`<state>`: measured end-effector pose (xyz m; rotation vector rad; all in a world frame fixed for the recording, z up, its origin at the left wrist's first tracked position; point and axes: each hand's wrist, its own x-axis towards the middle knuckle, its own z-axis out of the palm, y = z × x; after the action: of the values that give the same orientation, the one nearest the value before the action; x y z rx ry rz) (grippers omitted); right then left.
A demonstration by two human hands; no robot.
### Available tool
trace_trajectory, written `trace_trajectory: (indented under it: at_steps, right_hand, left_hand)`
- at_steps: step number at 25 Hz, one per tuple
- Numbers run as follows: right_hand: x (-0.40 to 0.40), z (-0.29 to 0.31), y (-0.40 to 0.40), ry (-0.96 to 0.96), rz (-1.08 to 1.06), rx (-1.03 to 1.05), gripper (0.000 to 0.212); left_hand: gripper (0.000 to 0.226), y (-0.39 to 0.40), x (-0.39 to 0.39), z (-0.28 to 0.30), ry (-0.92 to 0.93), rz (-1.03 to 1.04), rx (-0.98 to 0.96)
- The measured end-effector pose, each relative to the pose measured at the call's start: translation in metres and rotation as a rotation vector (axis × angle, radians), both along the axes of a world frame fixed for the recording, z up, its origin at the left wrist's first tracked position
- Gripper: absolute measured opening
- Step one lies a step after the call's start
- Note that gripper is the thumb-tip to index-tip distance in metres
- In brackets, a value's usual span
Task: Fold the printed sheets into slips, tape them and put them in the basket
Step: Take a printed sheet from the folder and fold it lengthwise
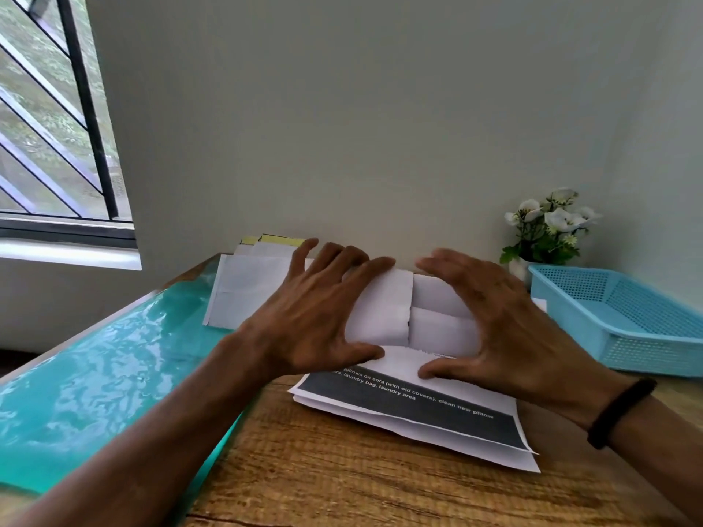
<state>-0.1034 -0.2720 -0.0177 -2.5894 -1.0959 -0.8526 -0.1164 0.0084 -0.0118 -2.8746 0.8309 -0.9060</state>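
Head view, both hands' fingers point(344, 266) flat on folded sheet point(384, 310), basket point(624, 321) near right table edge

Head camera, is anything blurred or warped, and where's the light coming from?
Head view: right hand fingertips slightly motion-blurred; wide-angle lens bends the window bars and table edges; soft daylight enters from that window, leaving sheen on the turquoise strip.
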Motion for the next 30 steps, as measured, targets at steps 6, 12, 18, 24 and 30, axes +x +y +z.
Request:
trace_trajectory:
  at_steps: [6, 12, 18, 24, 30]
  right_hand:
    - [0.002, 0.011, -0.009, -0.067, -0.108, 0.557, 0.094]
    - [0.004, 0.008, -0.008, 0.407, -0.017, 1.047, 0.058]
    - [0.001, 0.003, 0.0, 0.501, 0.084, 1.152, 0.035]
    - [-0.009, -0.007, 0.016, 0.399, 0.074, 1.024, 0.02]
    - [-0.021, -0.014, 0.022, 0.151, 0.035, 0.713, 0.028]
  left_hand:
    - [0.103, 0.017, 0.01, -0.005, -0.124, 0.117, -0.206]
    - [0.103, 0.015, 0.01, -0.006, -0.188, 0.125, -0.248]
    - [0.101, 0.005, 0.003, -0.006, -0.201, 0.06, -0.235]
    - [0.1, -0.006, -0.003, -0.005, -0.203, 0.024, -0.186]
    - [0.098, -0.016, -0.007, -0.006, -0.236, -0.02, -0.171]
